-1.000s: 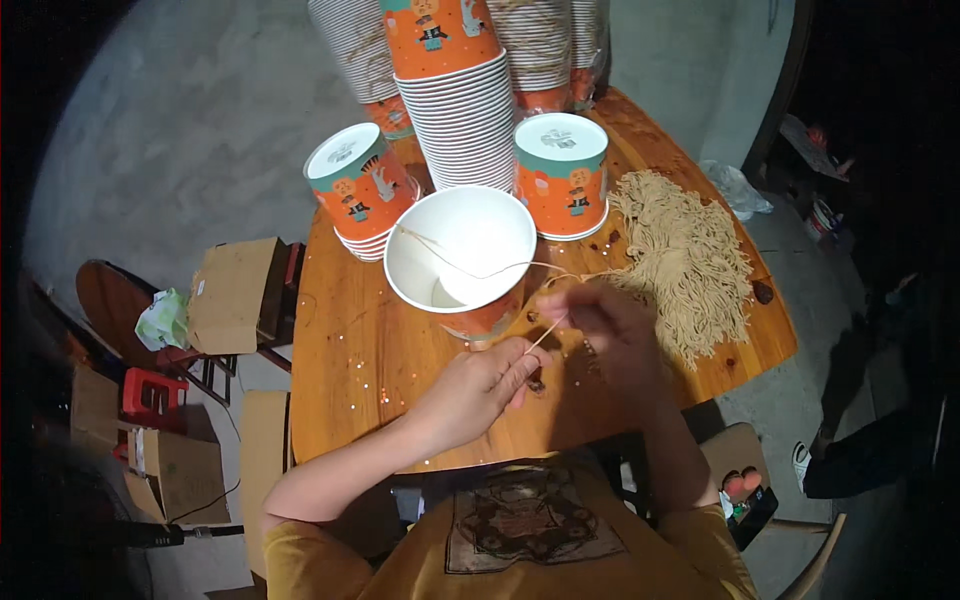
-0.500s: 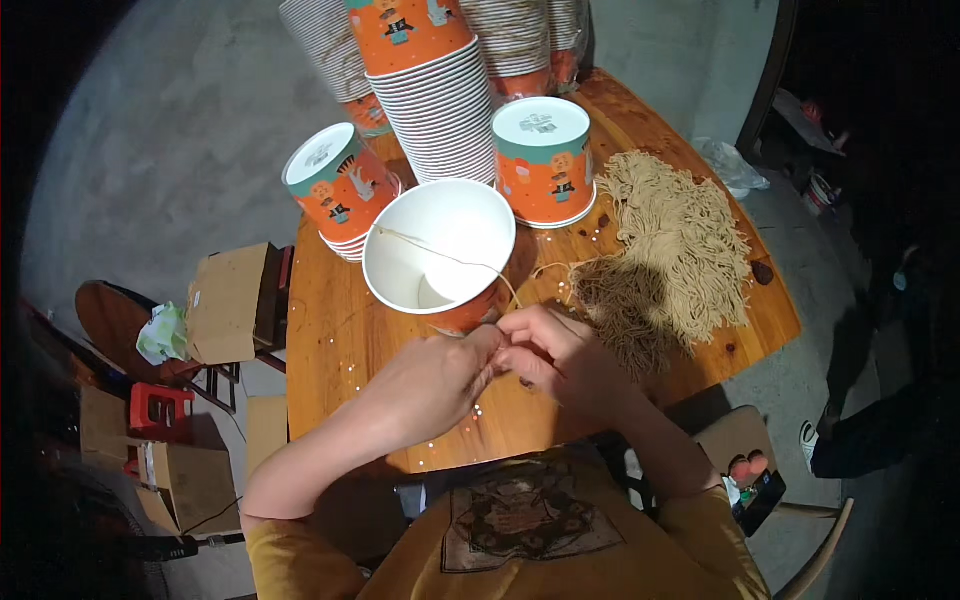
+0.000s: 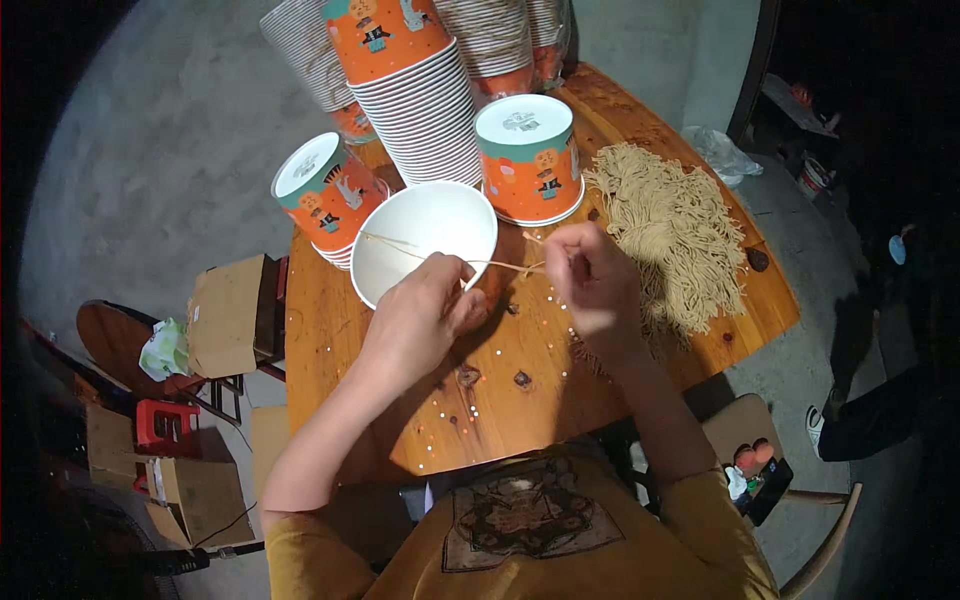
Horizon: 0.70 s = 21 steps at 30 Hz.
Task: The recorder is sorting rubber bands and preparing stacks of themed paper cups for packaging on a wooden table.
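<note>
A white-lined paper bucket [image 3: 400, 215] leans toward me, its opening facing up. A thin tan string [image 3: 512, 266] runs from inside it, over the rim and off to the right. My left hand [image 3: 422, 315] is closed at the bucket's near right rim, fingers over the opening and thumb lower; the string passes by its fingertips. To the right of the bucket, my right hand [image 3: 597, 290] is raised, fingers curled in a pinch on the string. A heap of tan yarn strands [image 3: 675, 225] lies beside my right hand.
Behind the bucket stands a tall stack of paper buckets [image 3: 415, 110], with two shorter upside-down orange ones [image 3: 530, 175] [image 3: 325, 195] flanking it. Small white beads [image 3: 472, 408] dot the wooden table [image 3: 520, 415]. Cardboard boxes [image 3: 230, 315] and a red stool [image 3: 167, 425] stand at left.
My hands have come apart from being together below the bucket. The left moved up to the bucket's rim; the right moved up and right, pulling the string straighter. The view has shifted slightly.
</note>
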Available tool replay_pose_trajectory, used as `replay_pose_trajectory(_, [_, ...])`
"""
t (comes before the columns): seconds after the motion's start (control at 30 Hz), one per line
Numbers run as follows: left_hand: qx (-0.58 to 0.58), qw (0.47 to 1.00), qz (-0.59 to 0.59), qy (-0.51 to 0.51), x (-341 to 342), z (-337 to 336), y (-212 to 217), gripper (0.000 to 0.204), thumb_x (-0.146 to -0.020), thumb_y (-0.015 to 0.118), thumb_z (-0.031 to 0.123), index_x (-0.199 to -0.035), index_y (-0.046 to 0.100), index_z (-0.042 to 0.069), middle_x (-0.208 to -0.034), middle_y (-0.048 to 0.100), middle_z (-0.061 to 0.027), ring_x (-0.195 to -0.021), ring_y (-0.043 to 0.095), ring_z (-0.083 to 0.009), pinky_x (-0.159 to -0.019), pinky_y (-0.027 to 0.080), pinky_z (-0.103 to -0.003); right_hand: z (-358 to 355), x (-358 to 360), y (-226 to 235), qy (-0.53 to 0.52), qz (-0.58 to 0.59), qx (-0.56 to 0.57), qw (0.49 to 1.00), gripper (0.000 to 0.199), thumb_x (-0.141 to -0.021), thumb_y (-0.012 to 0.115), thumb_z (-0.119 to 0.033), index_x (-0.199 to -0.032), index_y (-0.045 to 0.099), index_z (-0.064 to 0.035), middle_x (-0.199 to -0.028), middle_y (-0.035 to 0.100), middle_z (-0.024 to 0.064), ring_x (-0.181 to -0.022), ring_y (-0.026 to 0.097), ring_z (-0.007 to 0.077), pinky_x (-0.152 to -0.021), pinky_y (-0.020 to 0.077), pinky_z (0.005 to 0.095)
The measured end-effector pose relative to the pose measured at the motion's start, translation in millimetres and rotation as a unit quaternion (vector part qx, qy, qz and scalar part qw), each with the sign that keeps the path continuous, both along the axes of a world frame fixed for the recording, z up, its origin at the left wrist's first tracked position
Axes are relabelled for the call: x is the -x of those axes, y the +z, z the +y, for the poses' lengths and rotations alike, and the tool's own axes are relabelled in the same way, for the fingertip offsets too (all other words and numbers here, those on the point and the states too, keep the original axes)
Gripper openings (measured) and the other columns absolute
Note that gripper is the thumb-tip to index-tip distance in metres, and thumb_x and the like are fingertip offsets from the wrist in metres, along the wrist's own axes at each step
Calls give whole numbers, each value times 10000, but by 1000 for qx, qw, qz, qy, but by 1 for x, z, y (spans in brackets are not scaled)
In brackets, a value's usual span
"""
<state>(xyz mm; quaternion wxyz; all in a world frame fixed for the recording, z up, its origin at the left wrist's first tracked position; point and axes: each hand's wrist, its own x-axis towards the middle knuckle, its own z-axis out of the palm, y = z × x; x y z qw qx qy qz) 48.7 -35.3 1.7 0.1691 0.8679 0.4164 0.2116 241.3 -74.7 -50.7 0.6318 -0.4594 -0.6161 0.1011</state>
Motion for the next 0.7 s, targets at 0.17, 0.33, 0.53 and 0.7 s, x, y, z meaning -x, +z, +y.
replay_pose_trajectory(0.17, [106, 993, 43, -3, 13, 2, 15, 479, -816, 557, 65, -1287, 505, 136, -765, 601, -140, -717, 610, -295, -689, 480, -409, -3, 9, -4, -70, -77, -35, 994, 139, -782, 644, -19, -878, 556, -64, -774, 592, 92, -668, 615, 249, -591, 487, 342])
replay_pose_trajectory(0.33, [141, 989, 47, -17, 22, 7, 14, 530, -806, 572, 86, -1323, 484, 161, -749, 585, -136, -703, 599, -273, -693, 473, -391, 0, 32, -18, -47, -115, -53, 991, 152, -754, 662, -41, -869, 575, -88, -726, 597, 77, -631, 618, 259, -551, 486, 338])
replay_pose_trajectory(0.53, [153, 987, 38, -26, 26, 10, 10, 547, -798, 587, 108, -1331, 480, 168, -738, 577, -121, -694, 594, -255, -695, 474, -378, 3, 43, -15, -52, -104, -10, 993, 112, -768, 647, -64, -816, 548, -85, -729, 605, 81, -630, 619, 257, -539, 482, 349])
replay_pose_trajectory(0.7, [159, 986, 45, -21, 25, 9, 12, 523, -808, 605, 116, -1317, 492, 168, -779, 568, -111, -729, 586, -248, -703, 475, -368, 3, 44, -14, -31, -89, 25, 995, 113, -780, 645, -75, -815, 538, -76, -722, 606, 90, -631, 620, 258, -545, 477, 344])
